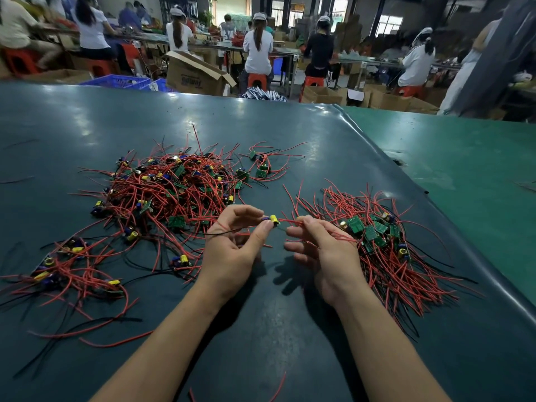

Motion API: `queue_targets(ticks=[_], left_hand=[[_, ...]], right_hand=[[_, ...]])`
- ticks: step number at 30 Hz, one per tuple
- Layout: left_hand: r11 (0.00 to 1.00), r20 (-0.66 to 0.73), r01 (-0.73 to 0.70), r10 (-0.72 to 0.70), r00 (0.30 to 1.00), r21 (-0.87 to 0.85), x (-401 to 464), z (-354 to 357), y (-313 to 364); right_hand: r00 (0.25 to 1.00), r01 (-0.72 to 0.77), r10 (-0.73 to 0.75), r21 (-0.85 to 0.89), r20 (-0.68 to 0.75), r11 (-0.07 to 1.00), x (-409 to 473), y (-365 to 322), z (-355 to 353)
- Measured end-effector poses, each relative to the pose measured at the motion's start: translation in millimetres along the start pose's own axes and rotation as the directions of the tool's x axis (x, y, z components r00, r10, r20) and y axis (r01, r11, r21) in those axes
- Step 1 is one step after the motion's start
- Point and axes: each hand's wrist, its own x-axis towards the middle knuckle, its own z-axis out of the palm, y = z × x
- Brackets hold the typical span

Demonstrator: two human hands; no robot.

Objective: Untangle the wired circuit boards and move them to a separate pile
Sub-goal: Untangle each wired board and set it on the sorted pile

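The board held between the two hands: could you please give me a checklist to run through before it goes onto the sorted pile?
1. Left hand pinches the board at its yellow capacitor: ok.
2. Right hand holds its red wires: ok.
3. Board lifted off the green mat: ok.
4. Wires free of the tangled pile: cannot tell; strands trail over the left hand.
5. Sorted pile beside the right hand, within reach: ok.

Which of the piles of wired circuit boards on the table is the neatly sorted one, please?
The pile by the right hand, the right-side pile: its red wires fan out in parallel, unlike the knotted big pile.
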Motion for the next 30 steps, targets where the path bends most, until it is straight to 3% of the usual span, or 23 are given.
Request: queue_targets(ticks=[3,6,15,24,30], left_hand=[[0.998,-0.001,0.026,-0.026,1.000,-0.050,-1.0,1.7,3.3],[0.999,0.047,0.034,-0.033,0.998,-0.030,-3.8,1.4,3.9],[0.980,0.138,0.005,-0.033,0.990,0.200,-5.8,1.3,5.3],[0.991,0.182,0.038,-0.062,0.981,0.129,-8.5,3.7,6.4],[0.997,0.110,0.069,-0.074,0.991,0.044,-7.4,7.6,9.3]], right_hand=[[0.987,-0.146,0.132,0.162,0.095,0.976,-1.9,0.6,3.6],[0.961,-0.245,0.222,0.135,0.162,0.960,-3.3,2.1,3.0],[0.997,-0.026,0.030,-0.063,0.068,0.998,-2.1,9.4,1.7],[0.990,-0.029,0.045,-0.124,0.134,0.992,0.9,8.1,-2.0],[0.994,0.105,-0.107,-0.063,-0.038,0.993,8.9,3.6,-6.8]])
